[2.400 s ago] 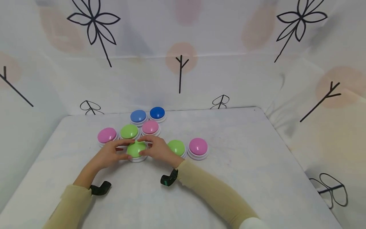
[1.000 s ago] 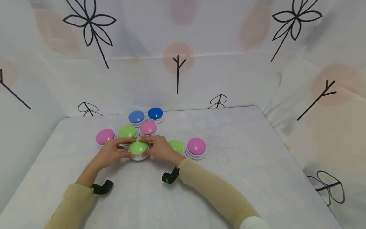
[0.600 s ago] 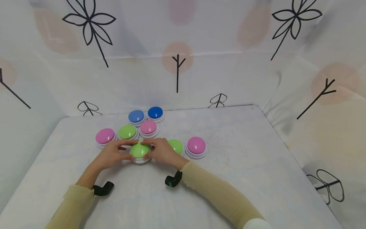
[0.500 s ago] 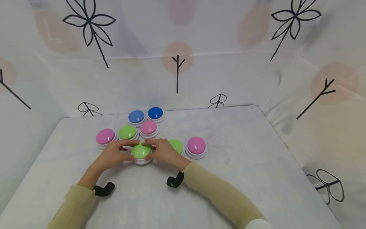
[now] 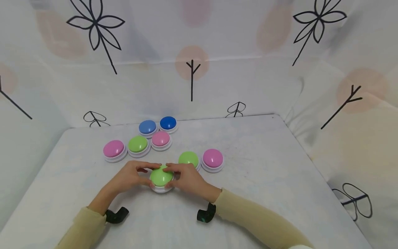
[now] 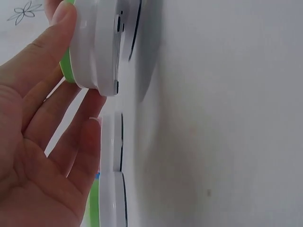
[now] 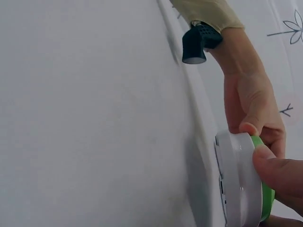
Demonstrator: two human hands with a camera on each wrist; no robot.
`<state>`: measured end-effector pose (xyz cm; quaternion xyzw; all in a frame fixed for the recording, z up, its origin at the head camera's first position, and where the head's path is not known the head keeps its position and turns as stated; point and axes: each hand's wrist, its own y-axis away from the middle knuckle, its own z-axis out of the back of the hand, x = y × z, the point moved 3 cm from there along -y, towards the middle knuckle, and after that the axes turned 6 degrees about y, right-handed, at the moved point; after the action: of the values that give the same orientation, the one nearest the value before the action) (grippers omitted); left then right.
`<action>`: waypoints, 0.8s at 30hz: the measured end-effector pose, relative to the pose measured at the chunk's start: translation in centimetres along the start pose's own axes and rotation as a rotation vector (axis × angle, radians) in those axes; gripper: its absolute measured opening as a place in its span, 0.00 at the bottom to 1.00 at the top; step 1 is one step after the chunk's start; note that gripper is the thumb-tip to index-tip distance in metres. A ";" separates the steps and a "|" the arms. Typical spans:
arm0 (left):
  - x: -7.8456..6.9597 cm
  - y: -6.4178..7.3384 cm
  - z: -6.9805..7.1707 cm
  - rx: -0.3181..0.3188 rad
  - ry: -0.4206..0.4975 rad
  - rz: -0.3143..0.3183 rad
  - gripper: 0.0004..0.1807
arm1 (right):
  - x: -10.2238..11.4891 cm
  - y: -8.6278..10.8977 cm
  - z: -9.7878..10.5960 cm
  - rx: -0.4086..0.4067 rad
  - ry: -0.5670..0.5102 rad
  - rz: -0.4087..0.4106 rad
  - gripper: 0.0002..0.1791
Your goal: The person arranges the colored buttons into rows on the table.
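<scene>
A round push button (image 5: 161, 176) with a green dome and white base is held between both hands at the front of the group. My left hand (image 5: 129, 177) grips its left side, thumb on the near edge and fingers at the far edge. Its right side is pinched the same way by my right hand (image 5: 190, 178). Both wrist views show the white base (image 6: 97, 47) a little above the tabletop, with a shadow under it. Behind my right hand, a second green button (image 5: 188, 158) is partly covered and touches a pink button (image 5: 212, 158).
Farther back are a pink button (image 5: 113, 148), another green button (image 5: 138, 144), a second pink one (image 5: 160, 138), a light blue one (image 5: 147, 127) and a dark blue one (image 5: 168, 122). The white table (image 5: 267, 180) meets a patterned cloth wall (image 5: 149, 90) behind.
Both hands have carried the green button toward the front and slightly right, away from the back green and pink buttons. The other buttons keep their places.
</scene>
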<state>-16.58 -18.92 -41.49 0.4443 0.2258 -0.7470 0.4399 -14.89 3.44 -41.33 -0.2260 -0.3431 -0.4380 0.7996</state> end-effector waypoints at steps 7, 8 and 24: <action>-1.0 -0.3 -1.7 0.061 0.020 -0.060 0.29 | -0.7 2.5 0.4 -0.056 -0.009 0.044 0.27; -1.1 -0.4 -1.9 0.064 0.017 -0.066 0.29 | -0.9 2.8 0.5 -0.063 -0.011 0.046 0.27; -3.3 -1.7 -6.4 0.089 0.013 -0.129 0.28 | -4.0 6.9 2.8 -0.099 -0.092 0.067 0.26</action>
<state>-14.35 -11.81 -41.95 0.4528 0.2236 -0.7802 0.3692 -11.48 11.01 -42.86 -0.2967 -0.3496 -0.4164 0.7851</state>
